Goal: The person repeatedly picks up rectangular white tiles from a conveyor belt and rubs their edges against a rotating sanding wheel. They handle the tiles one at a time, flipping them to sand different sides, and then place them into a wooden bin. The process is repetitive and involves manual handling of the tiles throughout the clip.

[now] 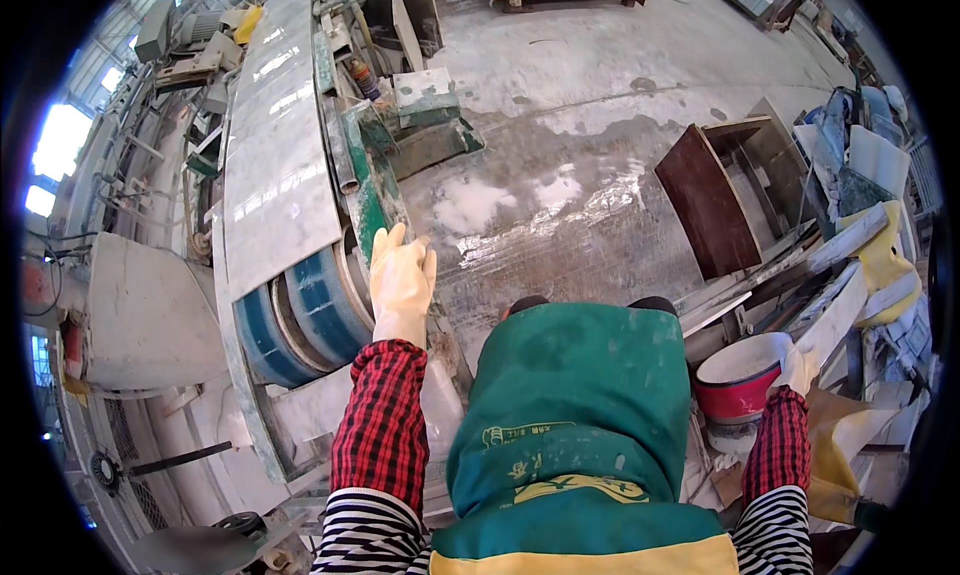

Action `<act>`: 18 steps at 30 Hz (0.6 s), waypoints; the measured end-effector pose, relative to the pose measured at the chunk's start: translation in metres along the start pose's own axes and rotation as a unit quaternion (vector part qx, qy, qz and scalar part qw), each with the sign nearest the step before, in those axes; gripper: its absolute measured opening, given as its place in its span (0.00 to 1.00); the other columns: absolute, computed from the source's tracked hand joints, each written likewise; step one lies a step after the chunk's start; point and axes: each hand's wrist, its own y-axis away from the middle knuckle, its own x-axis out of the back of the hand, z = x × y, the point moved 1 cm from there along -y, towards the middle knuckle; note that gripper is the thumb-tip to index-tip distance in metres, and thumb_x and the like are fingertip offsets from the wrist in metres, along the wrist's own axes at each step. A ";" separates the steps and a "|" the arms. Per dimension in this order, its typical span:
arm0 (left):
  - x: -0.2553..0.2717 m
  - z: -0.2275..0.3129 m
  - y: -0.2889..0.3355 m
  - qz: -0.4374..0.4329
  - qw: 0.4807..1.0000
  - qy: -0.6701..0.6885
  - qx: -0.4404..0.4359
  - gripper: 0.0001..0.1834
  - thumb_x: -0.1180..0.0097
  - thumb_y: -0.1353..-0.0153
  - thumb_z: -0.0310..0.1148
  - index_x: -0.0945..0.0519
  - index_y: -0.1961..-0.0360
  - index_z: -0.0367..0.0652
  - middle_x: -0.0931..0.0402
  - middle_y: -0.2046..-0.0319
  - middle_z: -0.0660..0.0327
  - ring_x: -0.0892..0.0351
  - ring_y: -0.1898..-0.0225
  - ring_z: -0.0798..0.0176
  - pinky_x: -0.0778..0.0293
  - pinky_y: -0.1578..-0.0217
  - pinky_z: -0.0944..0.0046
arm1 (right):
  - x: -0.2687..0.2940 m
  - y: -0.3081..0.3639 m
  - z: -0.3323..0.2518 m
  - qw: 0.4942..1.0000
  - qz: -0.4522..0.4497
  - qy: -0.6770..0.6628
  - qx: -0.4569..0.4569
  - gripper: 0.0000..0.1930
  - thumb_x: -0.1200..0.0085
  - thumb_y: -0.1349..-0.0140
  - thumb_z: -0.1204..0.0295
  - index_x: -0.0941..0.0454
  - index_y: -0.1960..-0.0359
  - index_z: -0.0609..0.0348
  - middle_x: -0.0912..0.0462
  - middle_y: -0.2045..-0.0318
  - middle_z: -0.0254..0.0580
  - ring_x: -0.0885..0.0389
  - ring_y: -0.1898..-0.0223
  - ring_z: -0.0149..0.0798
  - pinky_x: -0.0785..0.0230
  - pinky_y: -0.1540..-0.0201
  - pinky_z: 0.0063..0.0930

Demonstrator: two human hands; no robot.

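My left hand (401, 283), in a cream rubber glove, is raised beside the machine's green side frame (368, 175). Its fingers are apart and hold nothing. Close by are blue belt-covered wheels (325, 300) at the near end of a long pale slab (280, 150) on the machine. At the far right, my right hand (797, 369), also in a pale glove, is beside the rim of a red and white bucket (735, 387). Its fingers close at the lower end of a white strip (838, 317), which slants up and away; glove and strip partly blend together.
A brown open-sided box (708, 210) stands on the wet floor (560, 210) ahead. Offcuts, boards and yellow cloth (880, 265) pile up at the right. A whitish metal guard (150, 315) is left of the machine. My green apron (575, 415) fills the lower middle.
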 end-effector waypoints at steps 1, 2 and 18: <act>0.011 0.013 -0.005 -0.016 1.000 -0.026 -0.007 0.11 0.34 0.43 0.31 0.10 0.58 0.47 0.18 0.46 0.41 0.27 0.34 0.38 0.33 0.31 0.49 | -0.001 -0.004 0.005 0.999 0.000 0.035 -0.007 0.53 0.32 0.47 0.45 0.41 0.22 0.55 0.44 0.23 0.62 0.42 0.23 0.60 0.44 0.24 0.47; 0.022 0.018 -0.006 -0.024 0.999 -0.022 -0.007 0.11 0.34 0.43 0.30 0.10 0.58 0.46 0.19 0.44 0.40 0.27 0.34 0.37 0.33 0.31 0.49 | 0.006 0.011 -0.013 1.000 0.003 0.022 -0.001 0.50 0.31 0.47 0.53 0.40 0.23 0.59 0.40 0.24 0.63 0.39 0.24 0.59 0.44 0.24 0.45; 0.029 0.019 -0.010 -0.045 0.997 -0.047 -0.028 0.13 0.35 0.42 0.32 0.13 0.54 0.48 0.14 0.59 0.49 0.22 0.39 0.45 0.36 0.29 0.49 | 0.020 0.045 -0.019 0.999 -0.003 0.033 0.020 0.44 0.37 0.39 0.59 0.43 0.22 0.56 0.43 0.23 0.56 0.41 0.24 0.58 0.45 0.24 0.45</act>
